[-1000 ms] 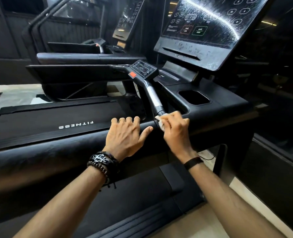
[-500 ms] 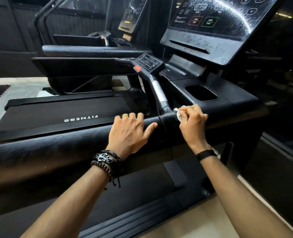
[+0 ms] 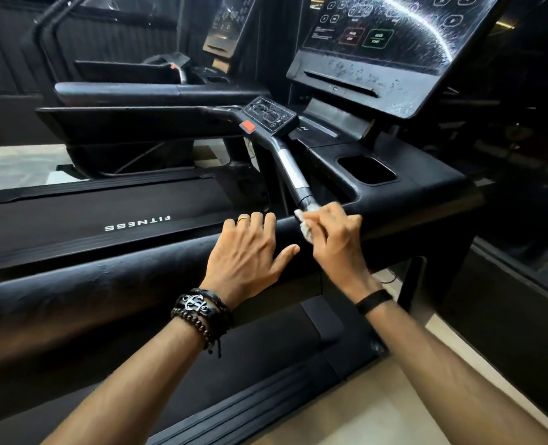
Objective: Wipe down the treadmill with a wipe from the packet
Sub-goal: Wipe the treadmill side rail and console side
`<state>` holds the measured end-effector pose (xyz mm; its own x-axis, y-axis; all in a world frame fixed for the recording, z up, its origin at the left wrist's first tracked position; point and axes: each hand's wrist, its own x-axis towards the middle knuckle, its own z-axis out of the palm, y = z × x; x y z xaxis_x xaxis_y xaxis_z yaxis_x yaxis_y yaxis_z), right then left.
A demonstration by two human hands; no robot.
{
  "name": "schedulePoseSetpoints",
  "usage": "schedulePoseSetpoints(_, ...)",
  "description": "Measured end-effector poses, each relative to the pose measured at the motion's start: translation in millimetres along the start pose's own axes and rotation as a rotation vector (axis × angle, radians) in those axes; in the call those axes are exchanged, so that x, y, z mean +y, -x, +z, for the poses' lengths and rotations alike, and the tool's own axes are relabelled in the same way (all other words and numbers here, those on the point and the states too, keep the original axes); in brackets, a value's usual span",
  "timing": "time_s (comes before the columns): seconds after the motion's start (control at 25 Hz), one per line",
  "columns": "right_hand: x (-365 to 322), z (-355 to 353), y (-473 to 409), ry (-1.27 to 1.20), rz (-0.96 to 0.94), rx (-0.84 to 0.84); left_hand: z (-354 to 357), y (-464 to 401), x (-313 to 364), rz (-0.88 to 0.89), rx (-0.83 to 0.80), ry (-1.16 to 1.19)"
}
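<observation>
The black treadmill's padded side handrail (image 3: pixel 112 277) runs across the view in front of me. My left hand (image 3: pixel 250 252) rests flat on it, fingers over the top. My right hand (image 3: pixel 336 242) grips a crumpled white wipe (image 3: pixel 306 228) and presses it where the silver-and-black grip bar (image 3: pixel 293 173) meets the handrail. The console screen (image 3: pixel 391 30) above is streaked with wet marks. The wipe packet is not in view.
A small control pad (image 3: pixel 271 115) with a red stop tab sits atop the grip bar. A cup-holder recess (image 3: pixel 367 170) lies in the console tray. The belt marked FITNESS (image 3: pixel 137 223) stretches left. A second treadmill (image 3: pixel 157 88) stands behind. Pale floor (image 3: pixel 378 409) shows at lower right.
My right hand with the wipe has slid back left along the rail to the base of the grip bar. The left hand has stayed on the handrail.
</observation>
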<state>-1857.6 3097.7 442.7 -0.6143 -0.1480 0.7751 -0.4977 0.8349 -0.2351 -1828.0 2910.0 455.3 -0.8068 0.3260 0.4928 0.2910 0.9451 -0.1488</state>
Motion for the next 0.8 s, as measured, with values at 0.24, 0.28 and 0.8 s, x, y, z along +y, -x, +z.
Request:
schedulePoseSetpoints(0.24, -8, 1, -9, 0.032, 0.183, 0.004, 1, 2, 0, 0.05, -0.007, -0.006)
schedulePoseSetpoints(0.28, -13, 3, -3, 0.0, 0.08, -0.021, 0, 1, -1, 0.055, -0.007, -0.019)
schedulePoseSetpoints(0.8, 36, -16, -5, 0.002, 0.266, 0.152, 4, 2, 2, 0.104, 0.01, -0.039)
